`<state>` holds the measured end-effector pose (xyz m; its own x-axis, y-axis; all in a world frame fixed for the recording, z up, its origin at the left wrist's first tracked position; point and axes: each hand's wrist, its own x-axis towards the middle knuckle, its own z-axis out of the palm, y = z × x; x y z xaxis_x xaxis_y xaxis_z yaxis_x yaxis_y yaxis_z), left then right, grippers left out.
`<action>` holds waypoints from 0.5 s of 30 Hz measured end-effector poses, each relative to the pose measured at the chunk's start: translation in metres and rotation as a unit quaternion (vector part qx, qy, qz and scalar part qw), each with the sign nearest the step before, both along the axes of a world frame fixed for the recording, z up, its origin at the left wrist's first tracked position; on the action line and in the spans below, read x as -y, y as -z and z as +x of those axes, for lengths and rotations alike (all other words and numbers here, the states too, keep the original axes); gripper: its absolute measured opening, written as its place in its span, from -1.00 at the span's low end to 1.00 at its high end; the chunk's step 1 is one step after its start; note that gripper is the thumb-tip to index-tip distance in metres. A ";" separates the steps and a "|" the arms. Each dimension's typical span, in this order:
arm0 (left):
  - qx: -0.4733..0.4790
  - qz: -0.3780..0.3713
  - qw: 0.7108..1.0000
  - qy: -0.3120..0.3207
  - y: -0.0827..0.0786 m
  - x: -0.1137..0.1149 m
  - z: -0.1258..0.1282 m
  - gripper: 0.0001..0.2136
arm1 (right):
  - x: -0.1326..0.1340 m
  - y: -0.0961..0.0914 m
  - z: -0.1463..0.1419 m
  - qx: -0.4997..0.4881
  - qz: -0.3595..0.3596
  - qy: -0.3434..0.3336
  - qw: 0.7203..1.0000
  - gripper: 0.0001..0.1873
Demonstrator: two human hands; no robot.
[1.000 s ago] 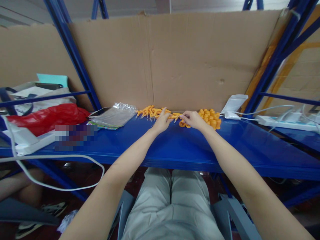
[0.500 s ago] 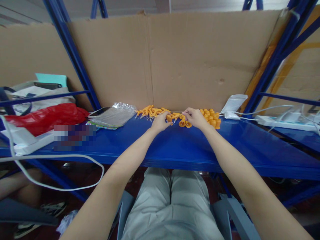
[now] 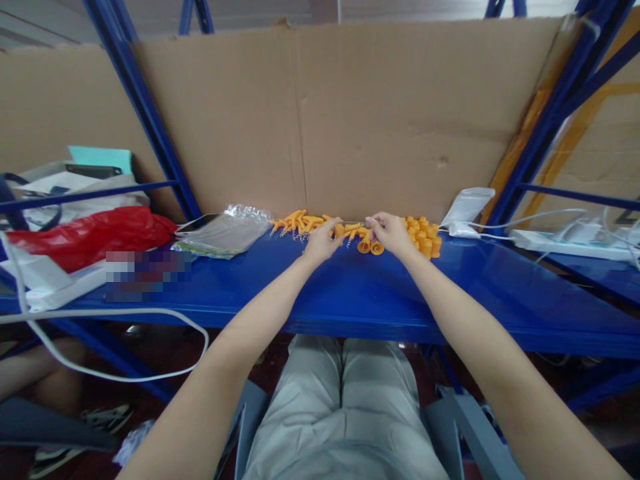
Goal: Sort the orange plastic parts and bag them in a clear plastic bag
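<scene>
My left hand (image 3: 321, 244) is closed around a small orange plastic piece (image 3: 339, 230), its rounded end showing by the thumb and index finger. A short way to its right, my right hand (image 3: 389, 233) has thumb and fingers pinched together; whatever is between them is too small to make out. Orange corkscrews (image 3: 300, 221) with metal spirals lie in a pile left of and behind my left hand. Between and below the hands are more corkscrews and two orange cups (image 3: 370, 247), open ends facing me. Several orange caps (image 3: 424, 235) stand grouped beyond my right hand.
The blue shelf (image 3: 360, 293) is backed by a cardboard sheet (image 3: 370, 120). Clear plastic bags (image 3: 225, 230) and a red bag (image 3: 100, 233) lie left. A white pouch (image 3: 467, 210) and a power strip (image 3: 575, 245) are right. A white cable (image 3: 150, 312) loops at front left.
My hands have shifted only slightly. The orange piece in my left hand now sits a little higher and farther back, with its end turned.
</scene>
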<state>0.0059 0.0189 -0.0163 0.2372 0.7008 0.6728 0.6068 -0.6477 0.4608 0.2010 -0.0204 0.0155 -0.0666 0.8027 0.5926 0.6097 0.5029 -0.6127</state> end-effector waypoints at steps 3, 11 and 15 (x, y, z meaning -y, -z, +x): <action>-0.026 -0.015 0.999 0.015 0.001 0.001 0.001 -0.68 | 0.001 0.000 0.000 0.015 -0.004 0.002 1.000 -0.58; 0.000 -0.055 0.998 -0.004 -0.005 0.002 -0.002 -0.71 | 0.000 0.000 0.004 0.036 0.018 -0.012 0.999 -0.58; 0.004 -0.031 0.999 -0.037 -0.003 -0.003 -0.007 -0.72 | 0.000 -0.009 0.020 0.078 0.059 0.097 0.990 -0.61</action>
